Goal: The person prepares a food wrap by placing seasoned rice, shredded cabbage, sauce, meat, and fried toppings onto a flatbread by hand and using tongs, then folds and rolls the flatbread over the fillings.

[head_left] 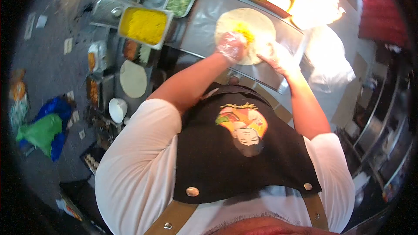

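Observation:
A round flatbread lies on a metal work surface, with a small pile of yellow rice near its middle. My left hand, in a clear plastic glove, is over the flatbread beside this pile. Its fingers look curled in at the rice, and their tips are hidden. At the flatbread's right near edge is my right hand, thumb and fingers apart and touching the bread. Bright light washes out part of that hand.
A deep tray of yellow rice stands left of the work surface, with a tray of chopped greens behind it. Another flatbread and a white bowl are nearer on the left. A white plastic bag lies at the right.

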Demonstrator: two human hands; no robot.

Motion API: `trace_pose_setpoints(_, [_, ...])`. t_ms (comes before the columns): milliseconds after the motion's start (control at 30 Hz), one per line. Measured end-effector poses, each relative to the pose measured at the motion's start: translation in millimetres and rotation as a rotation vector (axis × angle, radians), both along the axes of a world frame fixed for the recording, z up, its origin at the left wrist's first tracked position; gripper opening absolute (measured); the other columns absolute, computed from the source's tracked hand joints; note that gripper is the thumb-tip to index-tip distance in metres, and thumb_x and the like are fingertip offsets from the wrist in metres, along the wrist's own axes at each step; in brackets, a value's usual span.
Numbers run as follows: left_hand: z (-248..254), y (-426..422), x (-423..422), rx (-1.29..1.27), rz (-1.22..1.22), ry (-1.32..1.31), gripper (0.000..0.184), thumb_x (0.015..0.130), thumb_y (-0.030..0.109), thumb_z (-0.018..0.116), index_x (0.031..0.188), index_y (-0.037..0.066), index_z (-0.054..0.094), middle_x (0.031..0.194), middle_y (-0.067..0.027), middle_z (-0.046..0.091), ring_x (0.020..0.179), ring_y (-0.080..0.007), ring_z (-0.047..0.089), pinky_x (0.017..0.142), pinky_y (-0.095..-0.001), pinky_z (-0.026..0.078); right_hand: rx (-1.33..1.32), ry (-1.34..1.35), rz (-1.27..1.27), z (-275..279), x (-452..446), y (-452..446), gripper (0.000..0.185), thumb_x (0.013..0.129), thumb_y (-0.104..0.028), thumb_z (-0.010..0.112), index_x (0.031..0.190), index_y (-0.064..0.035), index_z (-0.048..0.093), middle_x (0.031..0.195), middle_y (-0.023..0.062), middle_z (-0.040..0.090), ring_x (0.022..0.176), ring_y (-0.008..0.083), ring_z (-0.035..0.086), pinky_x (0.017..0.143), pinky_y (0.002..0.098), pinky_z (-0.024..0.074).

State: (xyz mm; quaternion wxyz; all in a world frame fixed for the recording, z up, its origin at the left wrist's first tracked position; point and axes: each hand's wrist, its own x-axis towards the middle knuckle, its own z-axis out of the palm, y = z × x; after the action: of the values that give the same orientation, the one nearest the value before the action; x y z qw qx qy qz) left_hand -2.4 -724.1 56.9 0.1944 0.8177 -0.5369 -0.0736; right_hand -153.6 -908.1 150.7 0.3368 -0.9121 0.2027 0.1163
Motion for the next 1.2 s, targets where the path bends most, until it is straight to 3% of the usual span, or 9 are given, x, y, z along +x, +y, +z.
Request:
trace_pose_setpoints(233, [0,1,-2,0.0,-0.061,-0.021,0.038,0.092,0.031,0.066,0.118,0.008,0.08,0.112,-0.0171,0.081,0.101,-0.0341,0.077,0.09,-0.0525,0.059,0.11,0.052,-0.005,1,7,-7,0.072,0.092,-0.042,0.087,0.144,0.0009,0.063,0.129,0.0217,0.076,0.121,0.0325,0.073,0.106,0.0421,0.0551])
trace_pose_setpoints(467, [5,3,1,0.044,-0.006,0.046,0.034,0.093,0.027,0.063,0.115,0.01,0.081,0.11,-0.014,0.081,0.104,-0.0308,0.077,0.091,-0.0487,0.058,0.122,0.068,-0.052,12,14,-4,0.068,0.093,-0.038,0.087,0.141,0.0044,0.064,0.127,0.022,0.076,0.119,0.0313,0.073,0.106,0.0411,0.0544])
trace_pose_setpoints(667, [3,9,0,-0.048,0.033,0.03,0.026,0.089,0.03,0.068,0.102,0.011,0.081,0.094,-0.0142,0.08,0.091,-0.0346,0.077,0.083,-0.0519,0.059,0.166,0.114,-0.103,14,16,-7,0.063,0.093,-0.038,0.087,0.137,0.0013,0.066,0.126,0.0188,0.076,0.117,0.0291,0.073,0.105,0.0409,0.0544])
trace_pose_setpoints(767, [51,30,17,0.03,0.1,0.229,0.021,0.086,0.027,0.072,0.097,0.011,0.079,0.092,-0.0148,0.079,0.09,-0.0359,0.076,0.082,-0.0522,0.061,0.226,0.089,-0.125,16,20,-3,0.062,0.093,-0.038,0.087,0.137,0.0001,0.066,0.124,0.0179,0.076,0.117,0.028,0.072,0.105,0.0404,0.0542])
trace_pose_setpoints(900, [70,105,61,-0.366,0.364,0.181,0.019,0.085,0.024,0.076,0.096,0.009,0.079,0.094,-0.0174,0.079,0.09,-0.0371,0.076,0.081,-0.0493,0.063,0.359,0.054,-0.129,13,42,16,0.065,0.093,-0.044,0.086,0.137,-0.0003,0.066,0.123,0.0189,0.075,0.115,0.03,0.072,0.105,0.0401,0.0543])
trace_pose_setpoints(933, [71,131,83,-0.471,0.426,0.189,0.019,0.086,0.024,0.076,0.097,0.009,0.08,0.095,-0.0182,0.079,0.09,-0.0372,0.076,0.082,-0.0484,0.063,0.244,0.127,-0.079,21,56,28,0.068,0.093,-0.047,0.085,0.138,-0.0004,0.066,0.125,0.0198,0.075,0.116,0.0317,0.072,0.105,0.0407,0.0543])
trace_pose_setpoints(1000, [83,178,129,-0.413,0.591,0.07,0.024,0.088,0.028,0.072,0.094,0.005,0.08,0.092,-0.0191,0.078,0.084,-0.04,0.075,0.08,-0.0536,0.062,0.011,0.269,0.02,44,94,60,0.073,0.092,-0.053,0.083,0.14,-0.0005,0.065,0.128,0.0215,0.074,0.119,0.0349,0.072,0.106,0.0419,0.0542])
trace_pose_setpoints(1133, [77,278,232,-0.091,0.795,-0.025,0.03,0.095,0.029,0.071,0.11,0.005,0.082,0.11,-0.0211,0.08,0.105,-0.0405,0.076,0.097,-0.0515,0.06,-0.146,-0.04,0.208,21,153,124,0.08,0.091,-0.056,0.081,0.147,-0.0027,0.061,0.138,0.0253,0.071,0.128,0.0419,0.068,0.109,0.0503,0.0528])
trace_pose_setpoints(1200, [54,310,277,0.05,0.858,0.009,0.036,0.096,0.031,0.07,0.119,0.005,0.081,0.118,-0.0225,0.079,0.112,-0.0407,0.075,0.102,-0.051,0.059,-0.019,0.141,0.231,64,210,179,0.082,0.092,-0.055,0.08,0.151,-0.0026,0.058,0.143,0.026,0.068,0.133,0.0415,0.066,0.113,0.0502,0.0511])
